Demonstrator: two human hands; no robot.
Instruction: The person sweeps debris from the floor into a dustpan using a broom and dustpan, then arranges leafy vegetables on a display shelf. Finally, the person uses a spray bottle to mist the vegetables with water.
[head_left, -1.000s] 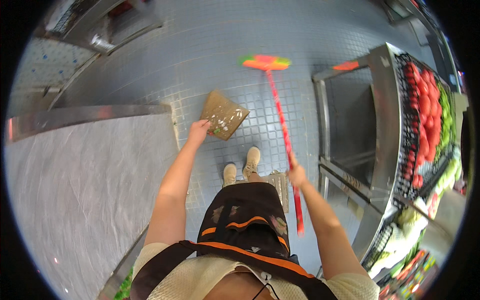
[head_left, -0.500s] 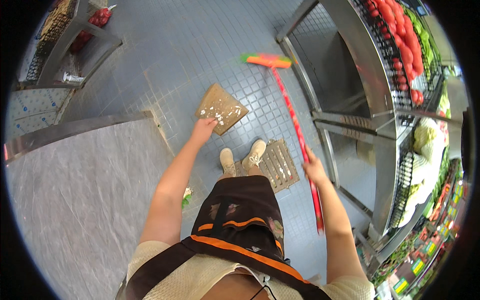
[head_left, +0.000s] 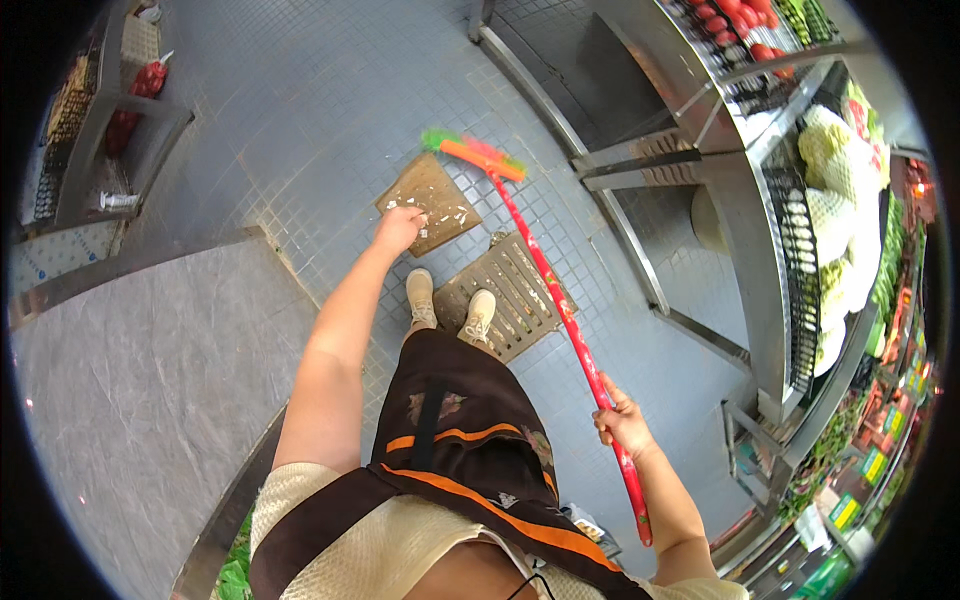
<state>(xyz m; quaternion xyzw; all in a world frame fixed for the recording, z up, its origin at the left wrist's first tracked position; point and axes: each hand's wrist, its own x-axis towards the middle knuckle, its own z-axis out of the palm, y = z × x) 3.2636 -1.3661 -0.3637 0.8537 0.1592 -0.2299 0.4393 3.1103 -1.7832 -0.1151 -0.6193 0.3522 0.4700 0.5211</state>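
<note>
My right hand (head_left: 622, 420) wraps round the red handle of a broom (head_left: 549, 270). The broom's orange head, with green and reddish bristles, is beside the far right edge of a flat, brown, square dustpan (head_left: 447, 190). White scraps lie scattered on that dustpan. My left hand (head_left: 398, 229) is closed in a fist over its near left edge. Any handle under this fist is hidden from view, and I cannot see the grip itself. Both my shoes stand just nearer than the dustpan, beside a slotted floor drain cover (head_left: 510, 300).
A grey table top (head_left: 150, 390) fills the left. On the right, a metal stand (head_left: 740, 210) carries crates of red vegetables and pale cabbages (head_left: 835, 230). Far left, a low rack (head_left: 75, 190) stands near a red net bag (head_left: 148, 80). The floor is tiled.
The broom head has swung left and nearer to the dustpan. My right hand and the handle's near end sit lower in view. The whole view has shifted, with more of the drain cover showing.
</note>
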